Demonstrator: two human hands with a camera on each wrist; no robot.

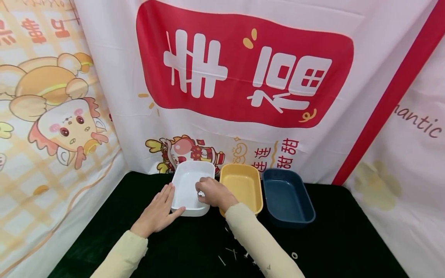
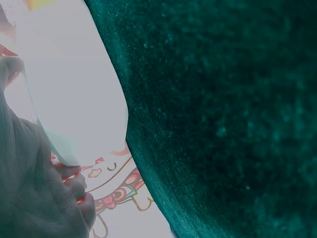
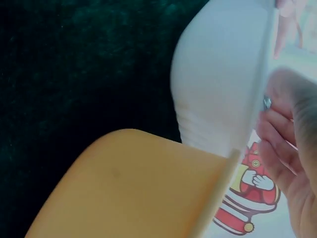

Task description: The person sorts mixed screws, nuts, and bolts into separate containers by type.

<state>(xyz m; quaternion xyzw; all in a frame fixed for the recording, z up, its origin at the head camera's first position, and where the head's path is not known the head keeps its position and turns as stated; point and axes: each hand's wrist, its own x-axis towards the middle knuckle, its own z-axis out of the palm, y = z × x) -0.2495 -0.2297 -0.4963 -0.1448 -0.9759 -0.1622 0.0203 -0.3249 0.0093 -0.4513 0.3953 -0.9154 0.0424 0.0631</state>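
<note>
My left hand (image 1: 157, 213) lies along the left wall of a white plastic tray (image 1: 189, 175), fingers straight, thumb at its front rim. Over the inside of that same tray, my right hand (image 1: 214, 193) pinches a small silvery metal piece (image 3: 267, 102) between curled fingers. The fingers hide most of the piece, so its exact kind cannot be told. In the left wrist view, the fingers of the left hand (image 2: 44, 178) touch the outside of the tray.
A yellow tray (image 1: 243, 183) and a dark blue tray (image 1: 286, 193) stand in a row to the right. Thin metal pins (image 1: 221, 260) and other small hardware lie on the dark green cloth (image 1: 180, 251) near the right forearm. A pale ring (image 1: 294, 255) lies farther right. Printed curtains hang behind.
</note>
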